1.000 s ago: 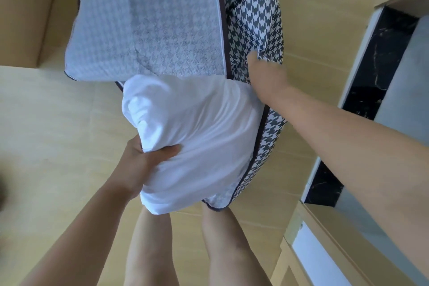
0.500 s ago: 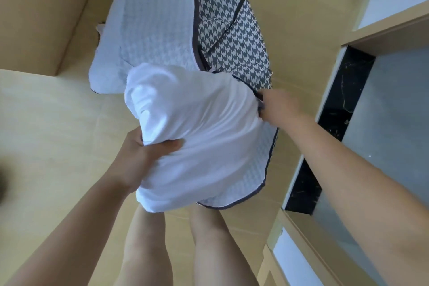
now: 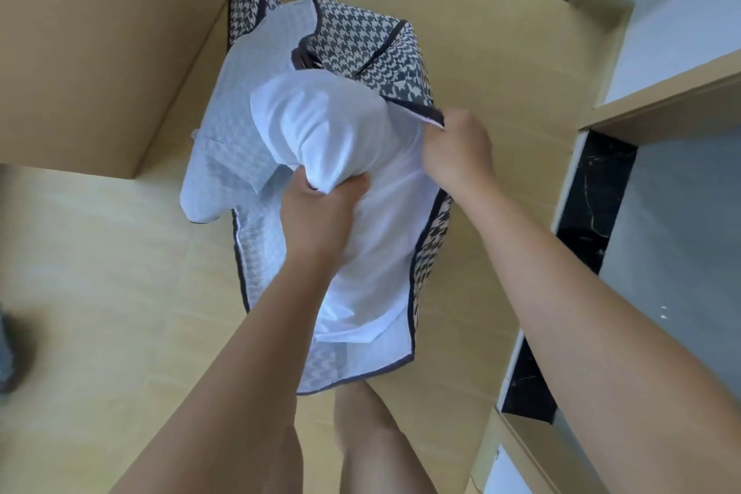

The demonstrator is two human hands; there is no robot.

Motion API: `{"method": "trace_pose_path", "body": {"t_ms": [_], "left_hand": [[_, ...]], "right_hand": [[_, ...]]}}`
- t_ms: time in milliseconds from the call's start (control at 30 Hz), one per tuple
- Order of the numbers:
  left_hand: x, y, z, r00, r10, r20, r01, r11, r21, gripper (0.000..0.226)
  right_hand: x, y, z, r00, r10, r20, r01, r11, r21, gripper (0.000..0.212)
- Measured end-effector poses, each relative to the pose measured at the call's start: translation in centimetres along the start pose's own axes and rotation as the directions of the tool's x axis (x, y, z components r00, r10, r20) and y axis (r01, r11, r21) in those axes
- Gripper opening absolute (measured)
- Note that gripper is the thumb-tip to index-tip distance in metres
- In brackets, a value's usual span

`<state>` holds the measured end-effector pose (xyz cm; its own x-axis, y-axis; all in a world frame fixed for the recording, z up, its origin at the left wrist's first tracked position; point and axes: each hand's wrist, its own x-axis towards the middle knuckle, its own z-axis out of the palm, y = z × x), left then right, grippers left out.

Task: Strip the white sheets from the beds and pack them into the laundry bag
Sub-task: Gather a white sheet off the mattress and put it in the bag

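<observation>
A black-and-white houndstooth laundry bag [image 3: 373, 40] stands open on the wooden floor below me, its pale lining and flap [image 3: 224, 156] folded outwards on the left. A bundled white sheet [image 3: 320, 120] bulges out of the bag's mouth, with more white cloth lying deeper inside. My left hand [image 3: 320, 209] grips the bundle from below, fingers curled into the fabric. My right hand [image 3: 457, 152] pinches the bag's dark-trimmed right rim and holds it up. My bare legs show beneath the bag.
A wooden wall or cabinet side [image 3: 100, 52] rises at the left. On the right stand a wooden shelf edge [image 3: 661, 100] and a black marble strip [image 3: 589, 213]. A dark blurred shape [image 3: 8, 349] sits at the left edge on the floor.
My left hand has moved up and right, pushing the sheet bundle deeper into the bag. My right hand now pinches the rim higher. The view has tilted so more of the bag shows.
</observation>
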<state>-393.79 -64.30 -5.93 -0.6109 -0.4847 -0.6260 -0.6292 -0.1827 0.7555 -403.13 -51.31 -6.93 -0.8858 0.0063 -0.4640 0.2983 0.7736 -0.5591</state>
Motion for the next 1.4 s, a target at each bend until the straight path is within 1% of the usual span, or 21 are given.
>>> {"method": "trace_pose_path", "body": {"t_ms": [100,167,233,300,367,400,533,633,700,733,800,833,900,967,1000,1033,1100,1133,1267,1333,1400], "left_hand": [[2.1,4.0,2.0,0.983,0.182,-0.004,-0.176,0.956,0.233,0.043],[4.3,5.7,4.0,0.973,0.217,0.080,-0.227,0.829,0.512,0.046],[7.3,6.2,5.4,0.963,0.151,0.222,-0.263,0.692,0.672,0.066],[9.6,6.9,6.0,0.893,0.041,0.448,-0.313,0.770,0.556,0.058],[10.9,7.7,5.8,0.765,0.087,0.638,-0.372,0.869,0.328,0.050],[11.5,7.8,5.4,0.755,0.101,0.648,-0.362,0.888,0.283,0.053],[11.4,5.7,1.9,0.826,-0.036,0.563,-0.189,0.922,0.337,0.064],[8.9,2.6,-1.6,0.805,-0.116,0.581,-0.131,0.921,0.366,0.050],[7.4,0.6,-2.9,0.782,-0.166,0.601,-0.194,0.851,0.488,0.031],[7.2,0.0,-3.2,0.815,-0.174,0.553,-0.204,0.807,0.554,0.017],[7.5,-0.5,-3.9,0.914,-0.161,0.374,-0.101,0.800,0.591,0.034],[7.9,-0.6,-4.1,0.943,-0.142,0.300,-0.064,0.809,0.584,0.039],[8.2,0.1,-4.3,0.956,-0.076,0.284,-0.132,0.751,0.646,0.036],[8.2,1.4,-4.0,0.907,-0.006,0.422,-0.307,0.676,0.670,0.028],[7.7,2.4,-3.6,0.857,0.015,0.515,-0.413,0.618,0.669,0.027],[7.0,3.4,-3.2,0.796,0.022,0.604,-0.510,0.562,0.652,0.027],[5.9,4.8,-2.6,0.716,0.032,0.697,-0.610,0.514,0.603,0.017],[5.5,4.9,-2.6,0.705,0.059,0.706,-0.628,0.514,0.584,0.016],[4.9,2.7,-4.7,0.802,0.163,0.574,-0.497,0.715,0.492,0.022],[5.1,1.4,-5.9,0.831,0.139,0.539,-0.468,0.699,0.540,0.027],[5.5,-0.2,-7.1,0.825,0.017,0.565,-0.453,0.617,0.643,0.031]], "right_hand": [[1.2,-3.4,-1.3,0.998,0.035,-0.043,-0.026,0.982,0.189,0.038],[2.7,-5.5,-1.4,0.993,0.093,-0.077,-0.059,0.932,0.358,0.037],[4.8,-7.1,-0.9,0.985,0.136,-0.103,-0.083,0.907,0.412,0.034],[6.6,-8.0,-0.2,0.981,0.160,-0.109,-0.108,0.920,0.378,0.031],[8.5,-8.5,0.8,0.978,0.179,-0.106,-0.132,0.927,0.350,0.026],[9.1,-8.9,1.4,0.978,0.184,-0.096,-0.143,0.932,0.334,0.026],[10.5,-10.6,3.4,0.979,0.191,-0.065,-0.155,0.918,0.365,0.034],[11.4,-11.6,4.7,0.972,0.232,-0.027,-0.207,0.909,0.363,0.035],[11.5,-12.2,5.2,0.963,0.270,-0.001,-0.252,0.899,0.358,0.033],[11.2,-12.7,5.4,0.957,0.291,0.002,-0.269,0.882,0.386,0.030],[10.5,-12.7,6.0,0.958,0.286,0.004,-0.264,0.878,0.398,0.011],[9.6,-12.5,6.3,0.965,0.262,0.013,-0.250,0.904,0.347,0.013],[7.1,-11.7,6.7,0.982,0.186,0.030,-0.187,0.940,0.285,0.054],[3.7,-10.5,7.2,0.979,0.197,0.059,-0.206,0.931,0.302,0.092],[2.1,-9.9,7.4,0.964,0.248,0.092,-0.265,0.913,0.311,0.100],[0.7,-9.3,7.3,0.935,0.324,0.146,-0.355,0.870,0.341,0.094],[-1.0,-8.2,6.8,0.853,0.452,0.262,-0.522,0.709,0.475,0.037],[-1.4,-7.9,6.3,0.840,0.480,0.253,-0.539,0.680,0.497,0.015],[-1.0,-7.6,5.9,0.859,0.500,0.111,-0.495,0.754,0.433,0.022],[-0.4,-7.7,6.8,0.882,0.458,0.111,-0.465,0.810,0.358,0.024],[-0.1,-8.0,7.9,0.902,0.419,0.106,-0.431,0.849,0.306,0.026]]}}
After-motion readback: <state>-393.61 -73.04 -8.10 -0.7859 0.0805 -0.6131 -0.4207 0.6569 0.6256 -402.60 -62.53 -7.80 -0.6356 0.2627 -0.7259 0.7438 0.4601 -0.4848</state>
